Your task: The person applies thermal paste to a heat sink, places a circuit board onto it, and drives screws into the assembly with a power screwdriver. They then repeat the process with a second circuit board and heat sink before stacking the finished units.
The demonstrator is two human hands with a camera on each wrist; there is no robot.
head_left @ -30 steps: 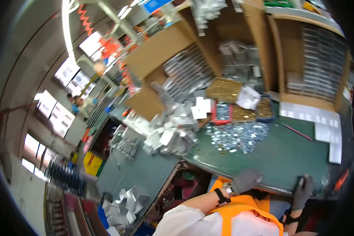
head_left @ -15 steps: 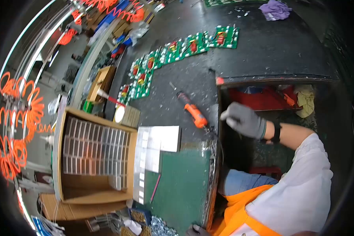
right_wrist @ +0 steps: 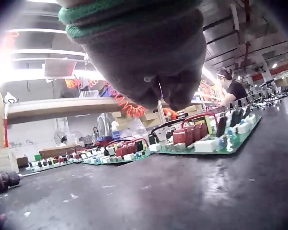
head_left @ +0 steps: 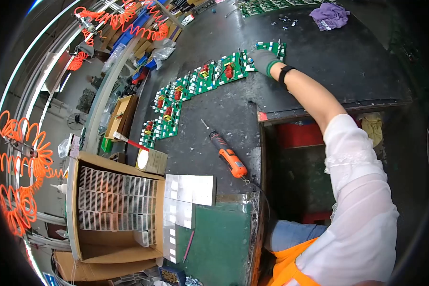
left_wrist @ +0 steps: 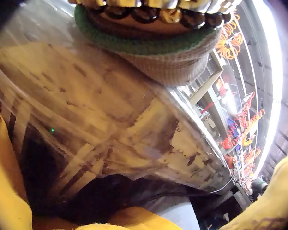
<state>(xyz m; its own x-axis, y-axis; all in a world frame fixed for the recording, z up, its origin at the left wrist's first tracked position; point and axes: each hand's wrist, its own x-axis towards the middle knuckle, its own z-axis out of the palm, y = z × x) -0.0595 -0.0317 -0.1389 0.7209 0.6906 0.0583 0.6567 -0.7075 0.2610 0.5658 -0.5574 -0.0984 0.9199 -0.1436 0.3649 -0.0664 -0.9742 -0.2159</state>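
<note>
My right hand (head_left: 264, 59), in a grey glove, reaches out over the far end of a row of green circuit boards. In the right wrist view the same hand (right_wrist: 144, 57) hangs close above a circuit board (right_wrist: 213, 145) carrying red coils and white connectors, its fingers bent down. I cannot tell whether its fingertips grip that board. My left hand is outside the head view. The left wrist view shows only the heel of its glove (left_wrist: 177, 64) at the taped, worn table edge (left_wrist: 134, 120); its fingers are hidden.
An orange and black electric screwdriver (head_left: 229, 157) lies near the black table's edge. A carton (head_left: 117, 250) of stacked metal parts stands left, beside white sheets (head_left: 202, 189) and a pink pencil-like stick (head_left: 189, 244). A purple cloth (head_left: 330, 16) lies at the far end.
The view has swung right from the green bench to the black table. My right hand has moved from beside the table edge out to the boards. My left hand has left the head view.
</note>
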